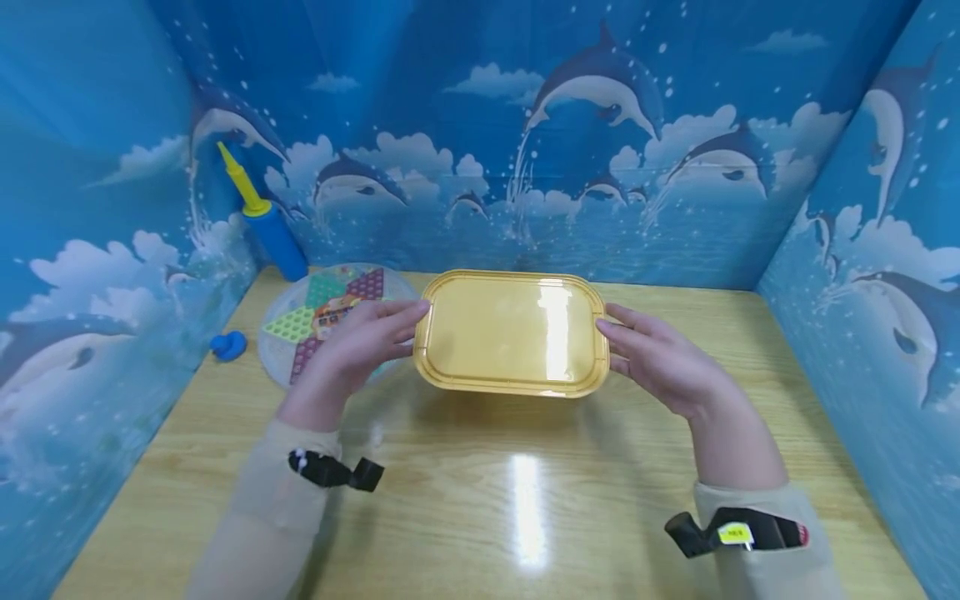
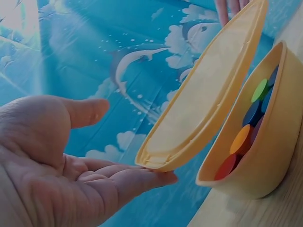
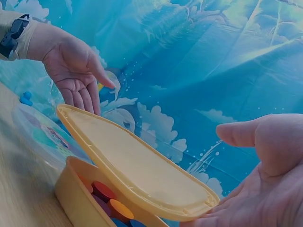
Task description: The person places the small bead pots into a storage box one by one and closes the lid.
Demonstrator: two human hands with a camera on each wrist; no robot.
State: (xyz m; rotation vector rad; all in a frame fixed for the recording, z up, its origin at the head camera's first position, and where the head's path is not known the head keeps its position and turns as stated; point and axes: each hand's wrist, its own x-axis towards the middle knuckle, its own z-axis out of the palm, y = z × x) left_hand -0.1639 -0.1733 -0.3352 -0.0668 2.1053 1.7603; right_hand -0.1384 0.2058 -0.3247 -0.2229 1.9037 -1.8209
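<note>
A translucent yellow lid (image 1: 512, 333) is held up level between my two hands. My left hand (image 1: 375, 333) touches its left end with straight fingers (image 2: 142, 182), the thumb standing apart from the lid. At the other end, the extended fingers of my right hand (image 1: 660, 350) support the edge, thumb raised and clear of it. Below the lid stands an open yellow box (image 2: 255, 175), with a gap between the two. Inside it lie several coloured round pieces, among them a red one (image 3: 102, 190) and an orange one (image 3: 121, 210). From the head view the lid hides the box.
Behind my left hand lies a clear round disc (image 1: 273, 346) bearing coloured triangles of dots. A blue pump with a yellow nozzle (image 1: 279, 242) leans at the back left corner. Near the left edge sits a small blue object (image 1: 228, 346). Dolphin-printed curtains (image 1: 465, 125) wall the wooden table.
</note>
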